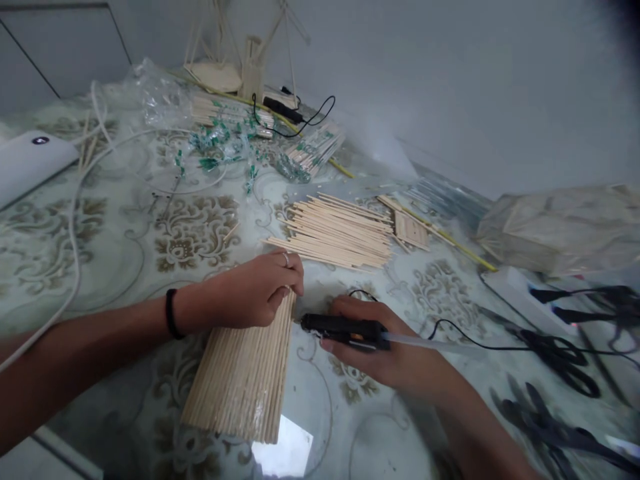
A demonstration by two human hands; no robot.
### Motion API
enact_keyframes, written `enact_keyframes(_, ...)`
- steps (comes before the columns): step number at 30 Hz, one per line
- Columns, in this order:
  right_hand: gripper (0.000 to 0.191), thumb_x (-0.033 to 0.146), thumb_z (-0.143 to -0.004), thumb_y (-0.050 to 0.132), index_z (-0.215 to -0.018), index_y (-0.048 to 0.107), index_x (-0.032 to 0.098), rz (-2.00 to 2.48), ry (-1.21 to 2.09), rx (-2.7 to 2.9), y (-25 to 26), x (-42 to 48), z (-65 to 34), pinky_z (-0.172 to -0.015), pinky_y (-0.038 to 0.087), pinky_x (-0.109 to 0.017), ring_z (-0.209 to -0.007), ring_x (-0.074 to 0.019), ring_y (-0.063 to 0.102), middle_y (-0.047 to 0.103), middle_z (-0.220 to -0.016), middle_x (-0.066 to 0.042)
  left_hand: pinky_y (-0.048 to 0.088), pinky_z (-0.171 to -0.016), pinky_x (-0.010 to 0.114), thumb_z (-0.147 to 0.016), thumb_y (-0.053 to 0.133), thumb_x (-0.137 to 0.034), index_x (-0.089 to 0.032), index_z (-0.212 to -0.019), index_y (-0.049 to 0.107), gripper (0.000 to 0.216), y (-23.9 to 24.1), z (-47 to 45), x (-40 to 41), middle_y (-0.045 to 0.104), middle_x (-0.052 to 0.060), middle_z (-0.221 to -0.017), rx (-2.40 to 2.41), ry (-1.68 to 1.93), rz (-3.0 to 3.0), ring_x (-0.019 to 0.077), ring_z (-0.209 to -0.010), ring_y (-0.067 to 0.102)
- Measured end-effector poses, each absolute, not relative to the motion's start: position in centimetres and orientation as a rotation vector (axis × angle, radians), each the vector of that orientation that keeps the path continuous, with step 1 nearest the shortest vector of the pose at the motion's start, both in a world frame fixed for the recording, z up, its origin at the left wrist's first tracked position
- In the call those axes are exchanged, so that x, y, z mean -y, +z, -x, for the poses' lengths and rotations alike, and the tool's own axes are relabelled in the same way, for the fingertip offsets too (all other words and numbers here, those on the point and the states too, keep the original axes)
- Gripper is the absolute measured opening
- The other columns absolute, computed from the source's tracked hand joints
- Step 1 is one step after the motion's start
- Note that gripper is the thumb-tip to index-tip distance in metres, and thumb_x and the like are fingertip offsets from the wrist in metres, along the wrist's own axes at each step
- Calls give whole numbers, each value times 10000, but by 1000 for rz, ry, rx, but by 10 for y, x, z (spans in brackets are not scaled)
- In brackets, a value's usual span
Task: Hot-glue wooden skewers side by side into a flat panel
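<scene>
A flat panel of wooden sticks glued side by side lies on the table in front of me. My left hand is closed at its upper right corner, with thumb and fingers pinching the end of the edge. The hand hides the panel's top part. In my right hand is a black hot glue gun, with a pale glue stick poking out of its back. Its nozzle points left, close beside the panel's right edge. Beyond both hands lies a pile of loose wooden sticks.
Scissors and a dark cutting tool lie at right, near a white power strip. Plastic wrappers, packed sticks and a second black tool lie farther back. A white cable runs down the left side.
</scene>
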State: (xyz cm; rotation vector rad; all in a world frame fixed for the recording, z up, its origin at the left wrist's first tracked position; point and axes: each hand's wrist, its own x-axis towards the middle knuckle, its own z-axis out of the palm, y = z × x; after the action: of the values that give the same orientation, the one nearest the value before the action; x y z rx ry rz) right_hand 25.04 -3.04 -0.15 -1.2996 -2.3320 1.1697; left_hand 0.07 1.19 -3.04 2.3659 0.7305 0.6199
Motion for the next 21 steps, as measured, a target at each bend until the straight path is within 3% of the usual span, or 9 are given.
enact_keyframes(8, 289, 321, -934, 674, -708, 531, 211, 1222, 1075, 2422, -9, 34, -251, -606, 377, -283, -668, -146, 518, 524, -723, 19, 512, -984, 370, -873, 506, -9, -136, -1068, 689, 296, -30, -2, -11, 713, 103, -1082, -805, 620, -2370, 228, -1072, 646)
enact_keyframes(21, 255, 355, -959, 676, -754, 603, 223, 1262, 1004, 2421, -17, 38, -254, -635, 436, -301, -702, -166, 580, 585, -740, 7, 502, -973, 365, -888, 513, -22, -154, -1073, 659, 270, -30, -3, -10, 716, 91, -1052, -849, 613, -2360, 229, -1060, 648)
